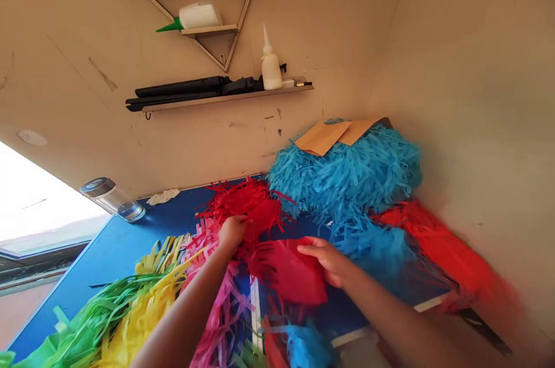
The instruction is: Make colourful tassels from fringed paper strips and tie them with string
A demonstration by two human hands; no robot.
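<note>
My right hand (327,261) pinches a folded sheet of dark red fringed tissue paper (299,275) between thumb and fingers, its cut strips pointing left. To its left, my left hand (233,232) is closed on red tissue paper at the edge of a bright red fringed pile (243,200). Pink fringed tissue paper (217,293) lies under and beside my left wrist. Behind my right hand, a loose blue fringed bunch (373,246) spreads across the blue table (173,220).
A large blue fringed heap (342,174) with brown paper pieces (323,138) on top stands in the corner. Red fringe (437,241) lies along the right wall. Yellow (147,310) and green fringe (108,310) lie front left. A glass bottle (113,199) and wall shelf (217,100) are behind.
</note>
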